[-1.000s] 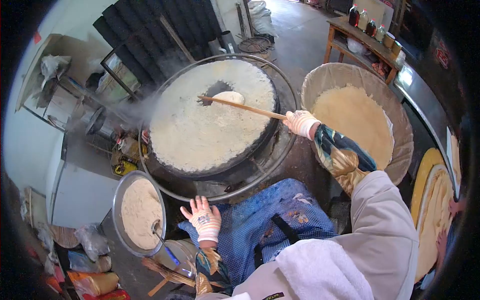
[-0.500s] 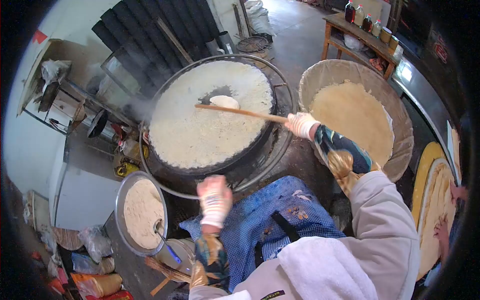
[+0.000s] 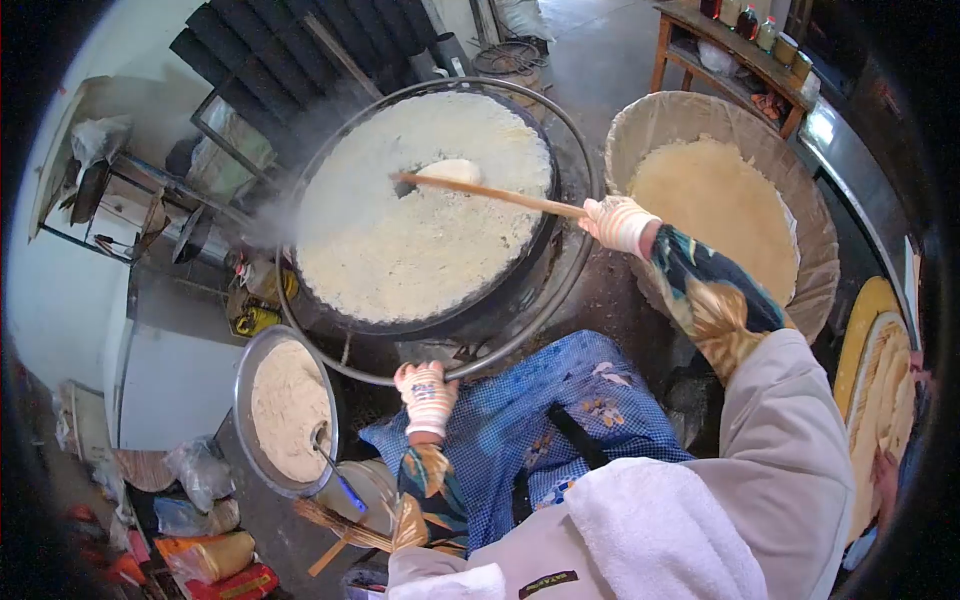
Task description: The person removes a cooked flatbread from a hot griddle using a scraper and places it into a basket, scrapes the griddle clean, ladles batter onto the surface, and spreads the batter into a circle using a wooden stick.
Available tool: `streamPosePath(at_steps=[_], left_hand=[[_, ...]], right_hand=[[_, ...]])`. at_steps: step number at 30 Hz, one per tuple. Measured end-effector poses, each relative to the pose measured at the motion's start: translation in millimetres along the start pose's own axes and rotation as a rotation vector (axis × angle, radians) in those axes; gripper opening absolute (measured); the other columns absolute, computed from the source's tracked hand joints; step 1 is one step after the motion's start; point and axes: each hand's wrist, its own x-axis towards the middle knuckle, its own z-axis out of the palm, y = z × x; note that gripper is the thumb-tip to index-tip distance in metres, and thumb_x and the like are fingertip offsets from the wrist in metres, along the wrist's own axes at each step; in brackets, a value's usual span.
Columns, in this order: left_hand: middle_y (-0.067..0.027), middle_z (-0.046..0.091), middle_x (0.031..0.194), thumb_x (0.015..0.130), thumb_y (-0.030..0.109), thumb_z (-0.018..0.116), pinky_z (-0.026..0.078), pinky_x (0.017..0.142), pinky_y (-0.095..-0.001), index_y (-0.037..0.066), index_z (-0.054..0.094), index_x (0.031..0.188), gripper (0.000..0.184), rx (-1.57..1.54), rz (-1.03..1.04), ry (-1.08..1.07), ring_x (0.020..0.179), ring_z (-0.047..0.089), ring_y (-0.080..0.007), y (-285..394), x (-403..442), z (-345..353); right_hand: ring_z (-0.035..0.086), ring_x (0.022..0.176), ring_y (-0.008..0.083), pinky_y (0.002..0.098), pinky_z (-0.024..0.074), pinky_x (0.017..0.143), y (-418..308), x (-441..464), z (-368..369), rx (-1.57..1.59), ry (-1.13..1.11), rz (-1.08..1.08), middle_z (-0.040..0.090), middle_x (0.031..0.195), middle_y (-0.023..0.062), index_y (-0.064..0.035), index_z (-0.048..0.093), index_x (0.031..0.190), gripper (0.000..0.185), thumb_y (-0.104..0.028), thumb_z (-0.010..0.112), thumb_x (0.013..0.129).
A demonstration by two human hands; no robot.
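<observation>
My right hand (image 3: 616, 224), in a striped glove, is closed round the end of a long wooden stick (image 3: 500, 195). The stick's far tip lies over a large round griddle (image 3: 545, 245) covered with pale batter (image 3: 400, 250). A whitish lump of dough (image 3: 452, 171) rests against the stick, beside a small dark bare patch. At the griddle's near side my left hand (image 3: 427, 398), also gloved, has its fingers curled over the metal ring (image 3: 540, 318) that surrounds it. Steam rises at the griddle's left.
A metal basin (image 3: 240, 405) of batter with a blue-handled ladle (image 3: 345, 487) stands at lower left. A cloth-lined basket (image 3: 625, 130) is at the right. Another person's hand (image 3: 886, 480) touches flat dough at far right. Bottles stand on a wooden table (image 3: 690, 22).
My left hand has gone from open fingers to a grip on the metal ring. The dough lump and stick have shifted slightly, and the bare patch has shrunk. The camera view has tilted.
</observation>
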Motion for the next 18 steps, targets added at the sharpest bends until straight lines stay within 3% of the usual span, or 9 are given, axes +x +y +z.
streamPosePath(at_steps=[3, 6, 10, 11, 13, 16, 17, 18], left_hand=[[-0.0103, 0.068, 0.084, 0.062, 0.026, 0.072, 0.031, 0.103, -0.0447, 0.013, 0.07, 0.077, 0.02, 0.061, -0.023, 0.02, 0.096, 0.06, -0.0288, -42.6, 6.3, 11.4], [-0.0097, 0.068, 0.086, 0.063, 0.025, 0.07, 0.027, 0.109, -0.0446, 0.013, 0.073, 0.079, 0.02, 0.171, -0.029, -0.039, 0.099, 0.059, -0.0289, -81.0, 13.0, 8.2], [-0.0091, 0.068, 0.091, 0.064, 0.023, 0.066, 0.024, 0.112, -0.0441, 0.016, 0.075, 0.082, 0.022, 0.31, -0.001, -0.178, 0.105, 0.056, -0.028, -133.4, 27.9, 0.8], [-0.0089, 0.068, 0.091, 0.064, 0.023, 0.066, 0.023, 0.113, -0.0443, 0.017, 0.075, 0.083, 0.022, 0.348, 0.015, -0.193, 0.105, 0.056, -0.0279, -146.3, 31.2, 1.3], [-0.0084, 0.068, 0.091, 0.063, 0.02, 0.064, 0.022, 0.113, -0.0455, 0.018, 0.075, 0.083, 0.023, 0.381, 0.029, -0.215, 0.107, 0.056, -0.0275, -170.7, 38.7, 5.1], [-0.0057, 0.067, 0.096, 0.079, 0.016, 0.054, 0.022, 0.113, -0.0466, 0.02, 0.073, 0.09, 0.022, 0.592, 0.061, -0.322, 0.107, 0.056, -0.0237, -193.3, 51.0, 4.2], [-0.0027, 0.065, 0.095, 0.088, 0.012, 0.043, 0.022, 0.114, -0.0464, 0.02, 0.071, 0.093, 0.03, 0.675, 0.033, -0.389, 0.105, 0.056, -0.0209, -213.1, 56.7, 24.6], [-0.0021, 0.059, 0.085, 0.091, 0.009, 0.038, 0.025, 0.113, -0.0433, 0.019, 0.064, 0.105, 0.031, 0.706, 0.052, -0.392, 0.097, 0.057, -0.0178, -222.5, 60.8, 26.2]], right_hand=[[0.065, 0.08, 0.0393, 0.0484, 0.0504, 0.071, 10.6, -20.1, -3.1, -0.048, -0.108, -0.154, 0.067, 0.08, 0.02, -0.0058, 0.061, 0.093, 0.032, -0.037, 0.054, 0.092], [0.065, 0.08, 0.0392, 0.0479, 0.0505, 0.07, 45.1, -1.5, -4.5, -0.079, -0.138, 0.053, 0.067, 0.08, 0.02, -0.0063, 0.06, 0.091, 0.032, -0.038, 0.054, 0.092], [0.066, 0.077, 0.0382, 0.0464, 0.0513, 0.071, 55.3, 46.6, -4.7, -0.146, -0.078, 0.053, 0.067, 0.078, 0.0199, -0.0028, 0.064, 0.088, 0.038, -0.039, 0.053, 0.093], [0.066, 0.078, 0.0385, 0.0463, 0.0515, 0.07, 51.3, 58.8, -6.4, -0.143, -0.121, 0.056, 0.067, 0.079, 0.0213, -0.0022, 0.068, 0.084, 0.049, -0.046, 0.047, 0.095], [0.066, 0.077, 0.0387, 0.0464, 0.0516, 0.068, 36.3, 70.6, 1.9, -0.045, -0.115, 0.083, 0.067, 0.077, 0.0217, -0.0016, 0.069, 0.082, 0.058, -0.051, 0.041, 0.095], [0.066, 0.076, 0.039, 0.0468, 0.0518, 0.068, -27.1, 45.5, 6.5, 0.283, -0.233, 0.13, 0.067, 0.077, 0.023, -0.0004, 0.069, 0.08, 0.073, -0.06, 0.03, 0.095], [0.065, 0.067, 0.0342, 0.0413, 0.0531, 0.064, -47.0, 31.9, 21.2, 0.34, -0.253, -0.047, 0.068, 0.077, 0.0172, -0.0034, 0.068, 0.09, 0.063, -0.057, 0.036, 0.096], [0.06, 0.059, 0.0249, 0.0351, 0.0497, 0.056, -68.2, 9.9, 39.2, 0.859, -0.362, 0.031, 0.064, 0.073, 0.0107, -0.0071, 0.065, 0.102, 0.047, -0.049, 0.045, 0.095]])
